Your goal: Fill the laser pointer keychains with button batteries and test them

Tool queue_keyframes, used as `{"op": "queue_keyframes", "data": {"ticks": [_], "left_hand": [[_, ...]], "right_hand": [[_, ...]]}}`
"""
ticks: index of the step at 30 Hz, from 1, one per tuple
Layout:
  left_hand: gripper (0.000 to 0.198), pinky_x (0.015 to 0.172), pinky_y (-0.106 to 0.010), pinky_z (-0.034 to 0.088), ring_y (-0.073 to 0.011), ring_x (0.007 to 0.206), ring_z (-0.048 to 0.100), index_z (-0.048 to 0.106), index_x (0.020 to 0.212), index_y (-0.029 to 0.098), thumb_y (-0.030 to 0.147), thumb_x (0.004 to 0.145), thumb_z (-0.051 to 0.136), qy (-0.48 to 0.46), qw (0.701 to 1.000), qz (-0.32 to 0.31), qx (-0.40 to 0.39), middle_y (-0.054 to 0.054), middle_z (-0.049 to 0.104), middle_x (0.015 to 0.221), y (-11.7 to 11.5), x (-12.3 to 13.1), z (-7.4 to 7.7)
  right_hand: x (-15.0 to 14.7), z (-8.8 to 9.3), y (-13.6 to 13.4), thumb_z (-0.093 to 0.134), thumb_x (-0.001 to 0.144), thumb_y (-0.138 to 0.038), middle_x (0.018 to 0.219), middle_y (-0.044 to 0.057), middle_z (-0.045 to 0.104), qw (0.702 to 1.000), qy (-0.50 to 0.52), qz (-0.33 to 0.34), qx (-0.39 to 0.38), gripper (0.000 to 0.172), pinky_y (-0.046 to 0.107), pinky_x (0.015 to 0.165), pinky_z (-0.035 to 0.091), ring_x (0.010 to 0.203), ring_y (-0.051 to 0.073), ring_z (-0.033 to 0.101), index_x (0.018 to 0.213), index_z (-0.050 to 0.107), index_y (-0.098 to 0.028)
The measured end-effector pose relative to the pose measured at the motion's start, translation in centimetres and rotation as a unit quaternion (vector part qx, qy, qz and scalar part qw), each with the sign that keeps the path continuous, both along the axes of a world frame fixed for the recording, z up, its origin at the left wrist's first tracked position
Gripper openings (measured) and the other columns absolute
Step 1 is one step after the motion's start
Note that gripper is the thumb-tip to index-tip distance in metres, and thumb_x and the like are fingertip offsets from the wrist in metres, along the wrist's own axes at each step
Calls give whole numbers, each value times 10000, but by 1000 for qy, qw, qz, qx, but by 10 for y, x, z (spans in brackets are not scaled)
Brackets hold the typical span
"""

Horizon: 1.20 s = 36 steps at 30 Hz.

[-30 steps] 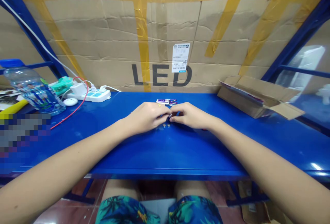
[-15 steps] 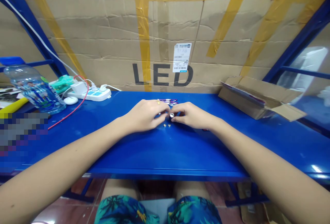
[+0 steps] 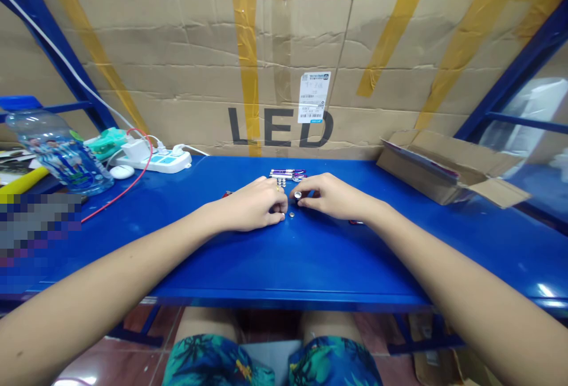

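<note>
My right hand [image 3: 327, 196] holds a small tube [image 3: 297, 195] between thumb and fingers; its round silver end faces me, and the rest is hidden by the fingers. My left hand [image 3: 261, 205] rests low on the table, thumb and fingertips closed on a button cell that they almost fully cover. Just right of those fingertips lies another button cell [image 3: 291, 215]. Beyond my left hand stand several small silver pieces [image 3: 281, 183], and behind them lie slim purple-and-silver pen-like tubes [image 3: 288, 173].
An open cardboard box [image 3: 417, 167] sits at the right rear of the blue table [image 3: 284, 261]. At left are a water bottle [image 3: 62, 155], a white power strip [image 3: 166, 163] and a red cable [image 3: 128, 192]. Red objects show partly beside my left hand and under my right wrist [image 3: 355, 222].
My left hand has come nearer, down onto the left one of two button cells. It has moved away from the tube, which my right hand still holds in nearly the same place.
</note>
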State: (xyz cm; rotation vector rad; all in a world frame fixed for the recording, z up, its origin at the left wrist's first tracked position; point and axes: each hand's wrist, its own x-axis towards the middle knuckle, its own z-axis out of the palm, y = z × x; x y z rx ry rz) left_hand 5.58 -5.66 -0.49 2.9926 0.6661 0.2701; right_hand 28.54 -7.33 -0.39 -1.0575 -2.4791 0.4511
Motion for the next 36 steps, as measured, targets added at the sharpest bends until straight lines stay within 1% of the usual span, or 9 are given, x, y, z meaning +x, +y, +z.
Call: {"op": "queue_keyframes", "data": {"ticks": [3, 7, 13, 16, 19, 23, 25, 30, 36], "left_hand": [[109, 867, -353, 373, -197, 903, 569, 673, 860, 185, 218, 917, 585, -52, 998, -8, 37, -27, 685, 864, -1, 0, 3], [156, 824, -349, 430, -196, 874, 594, 664, 912, 166, 256, 958, 545, -160, 980, -14, 114, -63, 692, 895, -3, 4, 3], [174, 909, -367, 511, -190, 920, 648, 669, 990, 151, 209, 988, 505, -201, 972, -37, 119, -89, 731, 979, -4, 9, -4], [196, 962, -398, 506, -197, 947, 661, 675, 986, 158, 194, 987, 483, -185, 973, -39, 128, -91, 729, 990, -4, 9, -5], [217, 949, -396, 508, -208, 958, 655, 675, 991, 144, 181, 980, 461, -169, 976, -38, 129, -103, 722, 995, -6, 8, -4], [181, 859, -368, 513, -211, 904, 636, 667, 957, 141, 182, 945, 492, -173, 979, 16, 110, -86, 712, 932, -7, 7, 0], [176, 889, -391, 493, -219, 909, 632, 680, 939, 153, 202, 938, 512, -146, 983, 27, 109, -75, 711, 924, -8, 6, -1], [239, 952, -435, 445, -249, 1010, 630, 735, 1021, 192, 252, 965, 511, -42, 995, 8, 92, -71, 726, 1004, -8, 10, -9], [214, 930, -419, 440, -255, 1036, 626, 731, 999, 196, 240, 962, 525, -8, 998, 17, 62, -77, 713, 1002, -8, 14, -12]], "right_hand": [[0, 1, 0, 604, 862, -149, 980, 38, 760, 1000, -4, -2, 2, 186, 286, 808, 458, 882, 193, 664, 966, 751, -192], [-2, 1, -1, 613, 853, -157, 923, 41, 758, 1000, 1, -7, -2, 159, 282, 770, 454, 835, 190, 658, 935, 748, -173], [-4, 0, -2, 604, 859, -188, 967, 38, 770, 999, 41, 4, -35, 207, 287, 787, 471, 865, 201, 671, 994, 761, -184], [-4, -1, -2, 622, 848, -212, 920, 32, 772, 998, 43, -10, -45, 167, 289, 763, 470, 822, 198, 664, 926, 766, -181], [-3, -1, 0, 629, 841, -236, 894, 32, 767, 998, 43, -19, -50, 150, 289, 754, 463, 813, 196, 656, 885, 757, -172], [1, 0, 1, 620, 845, -258, 879, 31, 753, 998, 32, -22, -48, 168, 286, 737, 444, 803, 192, 637, 912, 746, -168], [2, 1, 1, 613, 842, -253, 837, 21, 736, 998, 26, -24, -48, 156, 282, 726, 435, 773, 181, 623, 879, 739, -170], [2, 4, 0, 590, 839, -235, 697, -4, 673, 996, 22, -44, -69, 160, 270, 675, 425, 670, 154, 593, 853, 733, -167], [2, 4, 0, 592, 834, -226, 729, 1, 689, 997, 14, -42, -63, 162, 271, 661, 418, 675, 155, 595, 867, 743, -180]]}}
